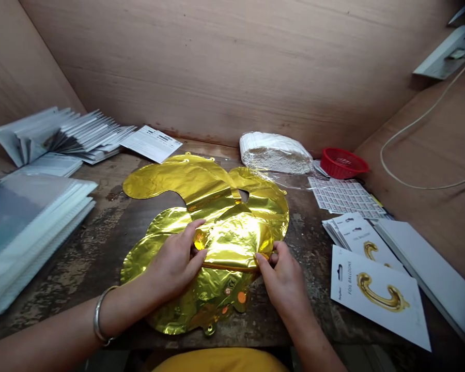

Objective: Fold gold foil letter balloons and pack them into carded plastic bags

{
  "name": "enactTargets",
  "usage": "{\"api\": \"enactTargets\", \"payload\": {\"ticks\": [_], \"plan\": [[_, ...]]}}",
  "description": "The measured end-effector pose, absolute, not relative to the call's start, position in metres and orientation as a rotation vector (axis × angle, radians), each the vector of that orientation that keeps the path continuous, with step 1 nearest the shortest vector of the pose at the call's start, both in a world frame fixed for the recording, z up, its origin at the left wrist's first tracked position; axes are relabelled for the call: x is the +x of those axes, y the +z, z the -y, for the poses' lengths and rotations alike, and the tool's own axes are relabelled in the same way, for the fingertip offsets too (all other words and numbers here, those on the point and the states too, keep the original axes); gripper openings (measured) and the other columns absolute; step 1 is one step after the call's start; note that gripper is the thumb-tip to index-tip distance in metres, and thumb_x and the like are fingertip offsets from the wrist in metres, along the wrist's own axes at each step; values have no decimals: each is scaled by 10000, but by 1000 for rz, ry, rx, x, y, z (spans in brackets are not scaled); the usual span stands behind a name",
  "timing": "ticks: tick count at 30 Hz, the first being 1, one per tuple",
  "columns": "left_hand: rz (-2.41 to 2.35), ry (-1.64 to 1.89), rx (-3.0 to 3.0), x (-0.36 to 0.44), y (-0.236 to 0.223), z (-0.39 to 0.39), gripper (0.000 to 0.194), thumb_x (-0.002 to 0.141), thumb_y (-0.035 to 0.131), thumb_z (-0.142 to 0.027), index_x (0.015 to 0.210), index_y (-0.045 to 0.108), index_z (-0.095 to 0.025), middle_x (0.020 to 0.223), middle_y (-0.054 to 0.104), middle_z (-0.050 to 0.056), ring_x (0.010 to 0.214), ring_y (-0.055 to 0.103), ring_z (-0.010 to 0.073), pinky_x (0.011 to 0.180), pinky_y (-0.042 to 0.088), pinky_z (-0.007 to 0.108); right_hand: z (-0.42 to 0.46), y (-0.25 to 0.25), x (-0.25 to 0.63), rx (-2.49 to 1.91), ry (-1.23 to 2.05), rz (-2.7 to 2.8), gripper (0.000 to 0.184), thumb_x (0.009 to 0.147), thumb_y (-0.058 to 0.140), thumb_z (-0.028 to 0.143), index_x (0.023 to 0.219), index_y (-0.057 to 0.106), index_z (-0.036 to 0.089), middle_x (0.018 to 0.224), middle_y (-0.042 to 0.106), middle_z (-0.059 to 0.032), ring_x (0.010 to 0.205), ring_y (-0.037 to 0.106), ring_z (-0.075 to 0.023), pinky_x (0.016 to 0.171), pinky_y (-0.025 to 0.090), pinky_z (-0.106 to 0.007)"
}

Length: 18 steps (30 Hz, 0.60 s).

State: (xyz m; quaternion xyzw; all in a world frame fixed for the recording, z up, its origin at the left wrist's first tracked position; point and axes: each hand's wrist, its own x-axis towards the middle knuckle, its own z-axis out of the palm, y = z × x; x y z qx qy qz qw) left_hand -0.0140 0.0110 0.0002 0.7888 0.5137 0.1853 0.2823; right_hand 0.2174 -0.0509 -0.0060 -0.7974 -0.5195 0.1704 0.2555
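Observation:
In the middle of the worn dark table lie flat gold foil balloons (158,178), overlapping one another. The topmost foil balloon (232,235) is partly folded, with a straight crease along its near edge. My left hand (180,253) pinches the left side of this fold between thumb and fingers. On the fold's right end, my right hand (282,271) grips the foil the same way. Both thumbs rest on top, and the fingertips beneath are partly hidden. Small tabs stick out from the balloon edges, and one lower balloon carries an orange round spot.
Printed cards (382,297) reading "foil balloons" lie at right beside a long white box (430,274). Behind them are a sticker sheet (346,196), a red basket (343,163) and a bundle of white straws (277,152). Clear plastic sleeves (34,232) and stacked cards (89,137) occupy the left.

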Motion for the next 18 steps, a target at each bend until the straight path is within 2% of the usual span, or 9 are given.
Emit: {"api": "enactTargets", "payload": {"ticks": [2,5,7,8,10,12,13,15,18], "plan": [[-1351,511,2184,-14,-1,-11,520,889,483,-264,1397,386,-208,811,620,29,786,600,227,739,456,353,49,-4,217,-2186,458,1447,254,818,538,328,1024,542,180,766,681,-60,720,635,-260,618,400,-311],[-1285,441,2347,-16,0,-9,379,904,472,-243,1274,550,-240,857,627,58,812,588,231,759,457,373,46,0,217,-2208,474,1514,204,825,535,296,995,535,183,770,669,-57,711,624,-252,614,387,-304],[-1284,360,2510,-15,4,-6,303,902,480,-235,1160,639,-243,865,636,84,855,585,266,775,458,418,45,3,218,-2217,482,1559,138,837,534,280,943,529,192,761,656,-52,699,612,-241,604,375,-295],[-1316,363,2596,-14,6,-5,307,895,486,-216,1154,648,-242,938,647,111,934,581,301,816,451,462,44,4,218,-2217,487,1584,103,843,535,273,912,523,197,758,650,-48,697,608,-234,601,371,-291],[-1317,448,2762,-8,11,-3,378,877,499,-164,1228,614,-242,1235,587,155,1195,482,371,971,367,565,43,6,218,-2212,489,1636,61,850,543,255,861,510,205,763,645,-42,700,599,-221,607,365,-285],[-1100,481,2888,1,14,-5,452,882,499,-151,1322,540,-248,1476,407,127,1384,300,358,1108,217,580,42,7,218,-2208,484,1686,58,852,552,231,837,502,206,775,646,-39,698,591,-209,613,361,-283],[-931,432,2914,5,13,-6,465,896,490,-164,1352,505,-251,1521,355,100,1420,254,328,1143,170,557,41,7,218,-2208,479,1710,62,852,558,222,832,503,204,782,649,-39,695,587,-205,612,360,-284],[-693,290,2875,14,8,-10,469,927,458,-210,1394,449,-253,1533,350,69,1432,257,283,1165,166,516,39,9,218,-2214,471,1753,64,850,571,210,828,512,200,781,654,-38,679,584,-199,601,362,-284],[-678,194,2768,20,-5,-13,511,948,415,-234,1455,354,-244,1545,327,74,1442,241,289,1161,177,522,37,15,222,-2237,470,1809,76,832,613,216,866,552,186,772,664,-49,681,600,-221,602,400,-299]]}}
